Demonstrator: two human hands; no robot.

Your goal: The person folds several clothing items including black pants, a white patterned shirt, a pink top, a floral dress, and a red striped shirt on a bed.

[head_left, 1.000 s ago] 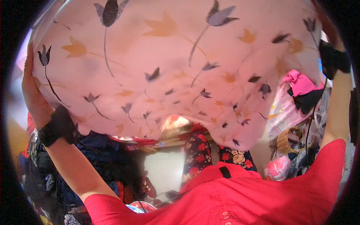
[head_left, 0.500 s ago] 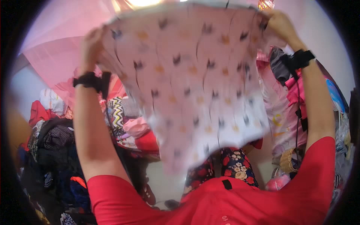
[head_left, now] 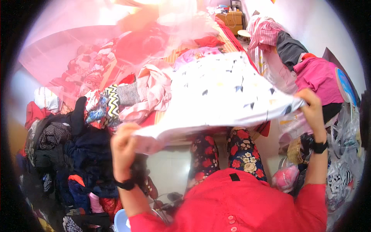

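Observation:
A white cloth (head_left: 216,89) printed with small dark and yellow flowers stretches between my two hands, its near edge pulled taut. My left hand (head_left: 125,145) is closed on the near left corner, slightly blurred. At the near right corner my right hand (head_left: 311,106) grips the fabric. The far part of the cloth spreads over the bed, and whether it is a garment cannot be made out. Beside its left edge lies a pale pink cloth (head_left: 154,87). A folded zigzag-patterned cloth (head_left: 112,101) sits further left.
Dark clothes (head_left: 89,150) are heaped at the left. A sheer pink net (head_left: 73,42) hangs over the bed's far left. Pink garments (head_left: 319,77) and a grey one (head_left: 289,49) lie along the right side. A wicker basket (head_left: 295,151) stands near my right forearm, and a light-blue basin (head_left: 121,220) below my left.
Both hands have come down and nearer to me from high up. The cloth, upright before, now reaches out flat across the bed, uncovering the things behind it.

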